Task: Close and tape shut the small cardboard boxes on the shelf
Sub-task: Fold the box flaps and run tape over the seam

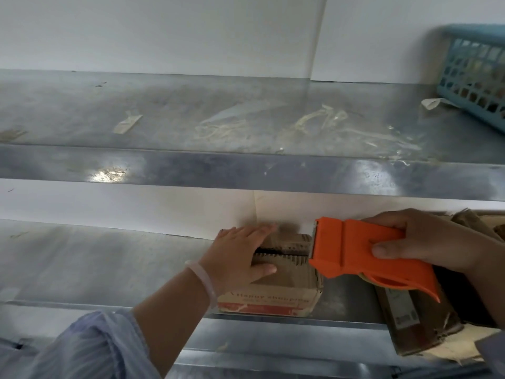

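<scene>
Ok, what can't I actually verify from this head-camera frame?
- Whether tape already touches the small box: the orange tape dispenser in the right hand covers that end.
- The left part of the flap seam: under the left hand.
- Blue basket contents: blurred behind its mesh, cut by the right edge.
- The second carton: its top is hidden by the dispenser and right hand.

Bore, on the lower metal shelf (109, 269), a small cardboard box (287, 294) near the front edge, with more brown cardboard (410, 321) just to its right. Held, on the upper shelf (164, 110), scraps of tape (322, 120) and a blue basket (475, 77) at far right.
</scene>
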A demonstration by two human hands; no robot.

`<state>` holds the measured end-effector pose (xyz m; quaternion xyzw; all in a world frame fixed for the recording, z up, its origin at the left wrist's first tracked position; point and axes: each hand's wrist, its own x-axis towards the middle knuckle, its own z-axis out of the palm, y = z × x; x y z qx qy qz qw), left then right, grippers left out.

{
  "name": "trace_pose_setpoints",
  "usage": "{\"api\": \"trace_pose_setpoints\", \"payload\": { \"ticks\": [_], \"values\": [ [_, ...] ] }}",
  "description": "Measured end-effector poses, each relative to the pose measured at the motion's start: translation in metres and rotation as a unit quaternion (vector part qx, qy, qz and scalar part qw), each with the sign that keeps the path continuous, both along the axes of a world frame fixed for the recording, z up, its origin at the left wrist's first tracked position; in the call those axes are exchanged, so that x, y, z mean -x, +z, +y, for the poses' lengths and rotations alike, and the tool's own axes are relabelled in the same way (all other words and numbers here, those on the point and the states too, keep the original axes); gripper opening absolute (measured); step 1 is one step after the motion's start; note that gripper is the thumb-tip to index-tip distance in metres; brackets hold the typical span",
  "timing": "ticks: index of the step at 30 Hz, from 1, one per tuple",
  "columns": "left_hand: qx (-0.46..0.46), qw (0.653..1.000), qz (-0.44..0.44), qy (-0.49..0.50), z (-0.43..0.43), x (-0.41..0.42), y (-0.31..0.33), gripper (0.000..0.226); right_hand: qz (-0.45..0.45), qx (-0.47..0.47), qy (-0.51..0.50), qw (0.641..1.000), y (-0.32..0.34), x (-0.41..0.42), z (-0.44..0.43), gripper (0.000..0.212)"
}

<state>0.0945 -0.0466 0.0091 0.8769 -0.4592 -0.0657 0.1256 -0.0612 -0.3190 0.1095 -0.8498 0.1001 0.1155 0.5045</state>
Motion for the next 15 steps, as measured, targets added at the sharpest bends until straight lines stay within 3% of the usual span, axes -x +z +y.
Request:
{"api": "trace_pose_setpoints", "payload": {
  "ticks": [4,9,13,15],
  "values": [
    [0.061,0.997,0.011,0.042,0.004,0.002,-0.005,0.059,-0.021,-0.022,0.017,0.999,0.002,-0.004,0.004,0.091],
    [0.213,0.968,0.124,0.040,0.010,0.004,0.000,0.082,-0.034,-0.046,0.046,0.997,0.001,-0.014,0.017,0.094],
    [0.271,0.953,0.138,-0.007,0.014,0.002,0.018,0.016,-0.038,-0.054,0.047,0.997,-0.006,-0.026,0.029,0.092],
    [0.288,0.936,0.199,0.047,0.021,0.001,0.027,0.023,-0.046,-0.052,0.042,0.997,-0.009,-0.032,0.035,0.093]
  ]
}}
